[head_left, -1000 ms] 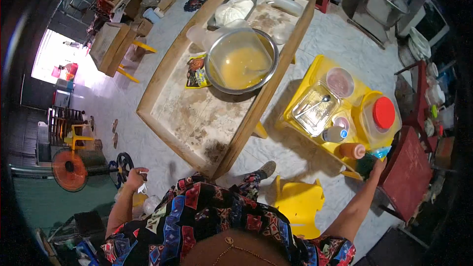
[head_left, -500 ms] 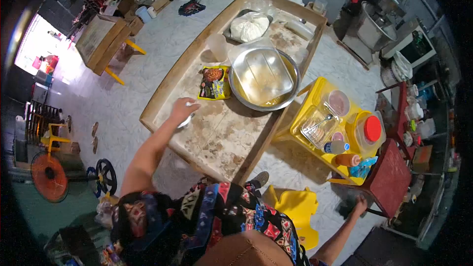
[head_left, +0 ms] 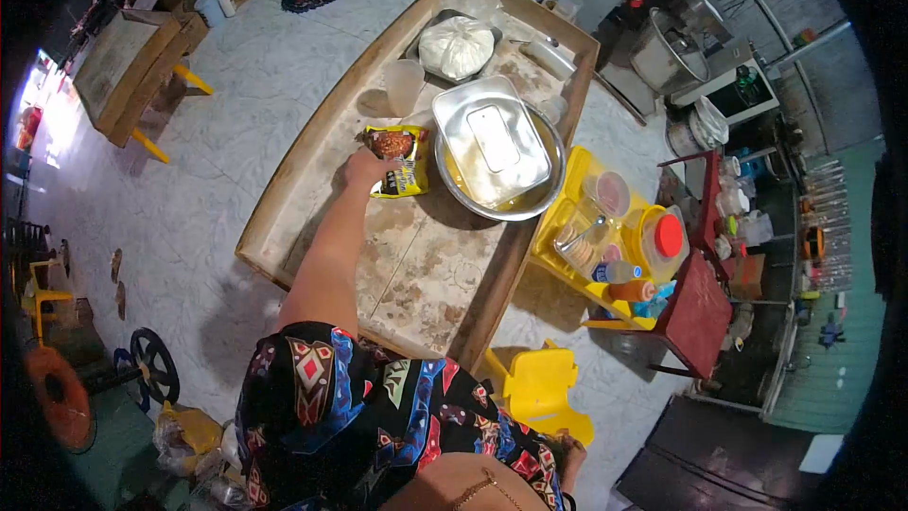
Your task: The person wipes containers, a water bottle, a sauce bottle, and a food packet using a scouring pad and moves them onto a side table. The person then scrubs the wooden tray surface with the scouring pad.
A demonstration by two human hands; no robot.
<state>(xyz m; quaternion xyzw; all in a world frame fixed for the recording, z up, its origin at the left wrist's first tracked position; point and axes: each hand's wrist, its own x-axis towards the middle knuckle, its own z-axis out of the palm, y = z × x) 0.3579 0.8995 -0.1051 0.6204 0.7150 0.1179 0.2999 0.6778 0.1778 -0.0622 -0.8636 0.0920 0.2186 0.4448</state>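
My left hand (head_left: 364,170) reaches over the tray-like table and grips the left edge of a yellow and black food packet (head_left: 407,170), which has a picture of brown food on it. Just right of the packet stands a metal basin (head_left: 560,166) of yellowish liquid, with a shiny rectangular metal lid (head_left: 530,166) lying tilted over it. A clear plastic cup (head_left: 404,85) is behind the packet. Low at my side, my right hand (head_left: 571,454) is by the yellow plastic chair (head_left: 544,383); its fingers are too dim and small to read.
A bag of white powder (head_left: 456,47) sits in a dark tray at the table's far end. The wooden table (head_left: 416,274) has raised rims. At right, a yellow stand (head_left: 544,246) carries containers, bottles and a red-lidded jar (head_left: 669,237). A red stool (head_left: 695,317) stands beside it.
My left hand has moved forward from the table's near left part onto the packet. My right hand has come in from the red stool toward my body. The view has turned somewhat right.
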